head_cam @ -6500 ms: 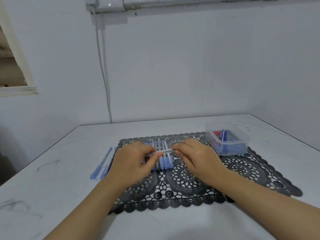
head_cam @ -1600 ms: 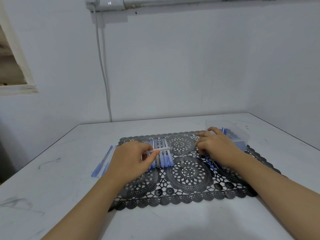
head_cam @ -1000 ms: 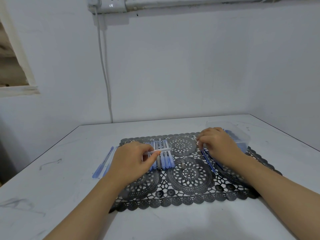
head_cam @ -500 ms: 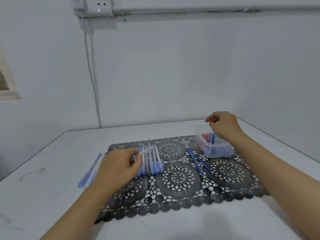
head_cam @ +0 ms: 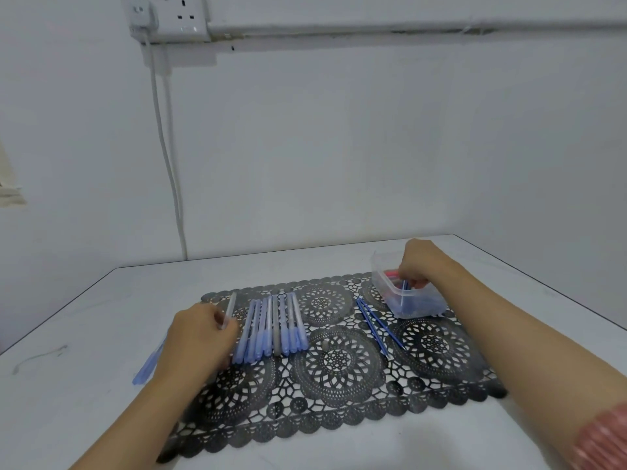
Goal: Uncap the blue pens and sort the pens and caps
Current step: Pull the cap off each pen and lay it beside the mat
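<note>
The left hand [head_cam: 198, 337] rests at the left part of a black lace-patterned placemat [head_cam: 339, 395] on the white counter [head_cam: 84, 401]. Its thumb and fingers pinch the lower end of a pale translucent pen barrel [head_cam: 229, 308], which tilts up and away from the person, its far end over the mat's back edge.

Just to the right of that hand lies a row of light blue capped pens [head_cam: 268, 329], side by side and touching, pointing away from the person; one grey pen [head_cam: 277, 335] sits among them. Further right on the mat, two thin dark blue ink refills [head_cam: 375, 322] lie at a slant, close together and apart from the row. On the bare counter, left of the mat and partly hidden by the left hand, a few more light blue pens [head_cam: 147, 366] lie together.

The right hand [head_cam: 422, 264] reaches over the rim of a clear rectangular plastic container [head_cam: 419, 305] that stands on the mat's far right corner. Its fingers curl down into the box; whether they pinch anything cannot be told. Small red and blue pieces lie inside the box, too blurred to name. A pink patterned sleeve [head_cam: 604, 435] shows on the right forearm.

On the wall behind, a white double socket [head_cam: 179, 16] carries a plug, and a white cable [head_cam: 169, 157] hangs from it down behind the counter.
</note>
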Tool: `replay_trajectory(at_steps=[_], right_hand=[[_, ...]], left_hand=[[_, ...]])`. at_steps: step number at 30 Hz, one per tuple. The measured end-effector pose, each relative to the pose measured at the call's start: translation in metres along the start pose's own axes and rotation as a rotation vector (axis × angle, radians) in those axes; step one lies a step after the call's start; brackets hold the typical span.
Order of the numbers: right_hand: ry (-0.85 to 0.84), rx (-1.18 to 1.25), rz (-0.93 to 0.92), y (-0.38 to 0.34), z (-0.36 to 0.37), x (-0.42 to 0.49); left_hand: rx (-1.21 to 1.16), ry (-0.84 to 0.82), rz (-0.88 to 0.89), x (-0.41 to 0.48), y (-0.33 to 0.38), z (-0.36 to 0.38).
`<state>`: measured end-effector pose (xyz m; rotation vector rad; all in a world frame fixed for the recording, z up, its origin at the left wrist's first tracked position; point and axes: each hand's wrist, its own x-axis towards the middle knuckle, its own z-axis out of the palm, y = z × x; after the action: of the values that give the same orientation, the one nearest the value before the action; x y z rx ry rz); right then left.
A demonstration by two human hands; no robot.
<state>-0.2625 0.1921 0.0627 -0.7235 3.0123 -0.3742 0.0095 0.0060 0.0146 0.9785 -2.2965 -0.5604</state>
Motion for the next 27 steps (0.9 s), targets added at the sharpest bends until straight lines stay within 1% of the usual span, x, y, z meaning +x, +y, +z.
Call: replay_trajectory(at_steps=[5, 8, 12, 18, 20, 22, 25, 27], right_hand=[[0.064, -0.043, 0.027, -0.002, 0.006, 0.004], [0.021, -0.076, 0.03, -0.001, 0.006, 0.006], [-0.047, -0.097, 0.031, 0.001, 0.005, 0.008], [0.001, -0.112, -0.012, 0.004, 0.014, 0.01], [-0.002, -0.073, -0.006, 0.005, 0.012, 0.01], [-0.051, 0.002, 0.01, 0.006, 0.008, 0.011], [-0.13, 0.245, 0.062, 0.007, 0.004, 0.018], [-0.147, 0.317, 0.07, 0.007, 0.001, 0.017]], left_hand=[[-0.032, -0.058, -0.059, 0.0, 0.003, 0.002], [-0.016, -0.101, -0.077, -0.001, 0.003, 0.005], [-0.028, -0.11, -0.094, 0.0, 0.003, 0.005], [-0.034, -0.114, -0.089, 0.0, 0.004, 0.005], [-0.039, -0.111, -0.088, 0.0, 0.005, 0.005], [-0.036, -0.111, -0.087, 0.0, 0.004, 0.005], [-0.046, -0.112, -0.092, 0.0, 0.004, 0.004], [-0.049, -0.116, -0.094, 0.0, 0.004, 0.004]])
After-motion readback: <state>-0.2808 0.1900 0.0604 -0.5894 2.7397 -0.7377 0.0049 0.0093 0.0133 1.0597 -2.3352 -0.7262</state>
